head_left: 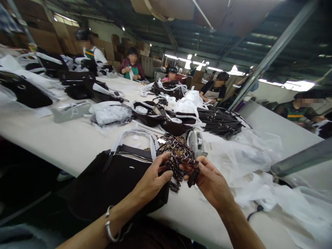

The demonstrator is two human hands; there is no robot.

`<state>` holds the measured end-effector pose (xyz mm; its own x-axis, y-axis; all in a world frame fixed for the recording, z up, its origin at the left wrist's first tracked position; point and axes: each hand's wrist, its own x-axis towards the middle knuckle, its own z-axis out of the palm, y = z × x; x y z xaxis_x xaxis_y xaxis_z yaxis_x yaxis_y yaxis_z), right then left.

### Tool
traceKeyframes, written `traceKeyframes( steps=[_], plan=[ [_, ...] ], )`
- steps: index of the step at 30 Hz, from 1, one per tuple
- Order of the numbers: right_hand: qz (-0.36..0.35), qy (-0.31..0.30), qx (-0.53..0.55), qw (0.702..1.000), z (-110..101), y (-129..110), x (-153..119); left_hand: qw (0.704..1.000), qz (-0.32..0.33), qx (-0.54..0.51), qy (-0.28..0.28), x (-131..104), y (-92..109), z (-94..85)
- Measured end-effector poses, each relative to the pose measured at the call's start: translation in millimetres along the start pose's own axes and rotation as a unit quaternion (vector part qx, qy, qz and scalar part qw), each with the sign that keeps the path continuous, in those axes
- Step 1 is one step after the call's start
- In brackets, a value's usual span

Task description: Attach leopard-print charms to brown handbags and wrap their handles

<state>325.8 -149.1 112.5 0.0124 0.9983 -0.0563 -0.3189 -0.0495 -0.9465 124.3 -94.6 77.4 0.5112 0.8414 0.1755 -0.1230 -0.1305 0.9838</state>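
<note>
My right hand (211,178) pinches a dark brown, twisted chain strap (190,162) between thumb and fingers, with part of it dangling below. Just left of it, my left hand (154,176) has its thumb and curved fingers apart at the edge of the strap; whether the fingertips touch it is hard to make out. Beneath and behind both hands lies a heap of chains (178,143) with gold links and silver rings. A dark brown handbag (124,180) with white-wrapped handles (133,133) leans at the table edge, under my left forearm.
A grey tape dispenser (196,142) stands behind the chains. Clear plastic bags (249,155) spread to the right, near a slanted metal post (298,157). Dark bags (149,114), a bundle of straps (220,120) and another dispenser (71,111) lie farther back. Several co-workers sit around the table (46,138).
</note>
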Motion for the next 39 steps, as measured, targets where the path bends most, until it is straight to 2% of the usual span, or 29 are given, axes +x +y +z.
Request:
traceKeyframes(
  steps=[2, 4, 8, 11, 14, 17, 20, 22, 27, 35, 39],
  plan=[
    [0.014, -0.002, 0.037, 0.999, 6, 5, -3, 0.994, -0.029, -0.09, -0.046, 0, 3, -3.4],
    [0.03, 0.001, 0.065, 0.997, 11, 12, -5, 0.983, -0.059, -0.162, -0.06, -5, 5, -6.6],
    [0.057, 0.025, 0.067, 0.996, 18, 24, -4, 0.96, -0.132, -0.247, -0.026, -18, 4, -14.2],
    [0.064, 0.033, 0.052, 0.996, 23, 29, -2, 0.948, -0.159, -0.275, -0.003, -26, 5, -23.5],
    [0.079, 0.016, 0.03, 0.996, 26, 32, 0, 0.952, -0.163, -0.26, 0.007, -32, 7, -33.6],
    [0.09, -0.028, -0.02, 0.995, 32, 33, 2, 0.956, -0.16, -0.244, 0.005, -36, 8, -40.8],
    [0.104, -0.073, -0.093, 0.987, 45, 36, 3, 0.962, -0.151, -0.227, 0.011, -40, 9, -44.7],
    [0.11, -0.08, -0.124, 0.983, 56, 38, 4, 0.971, -0.138, -0.191, 0.025, -42, 11, -46.7],
    [0.099, -0.06, -0.149, 0.982, 72, 43, 8, 0.985, -0.112, -0.13, 0.036, -47, 14, -52.6],
    [0.119, -0.044, -0.103, 0.987, 71, 50, 12, 0.982, -0.109, -0.148, 0.047, -50, 3, -63.1],
    [0.094, -0.008, -0.105, 0.99, 77, 50, 14, 0.985, -0.114, -0.119, 0.052, -52, 1, -64.4]
  ],
)
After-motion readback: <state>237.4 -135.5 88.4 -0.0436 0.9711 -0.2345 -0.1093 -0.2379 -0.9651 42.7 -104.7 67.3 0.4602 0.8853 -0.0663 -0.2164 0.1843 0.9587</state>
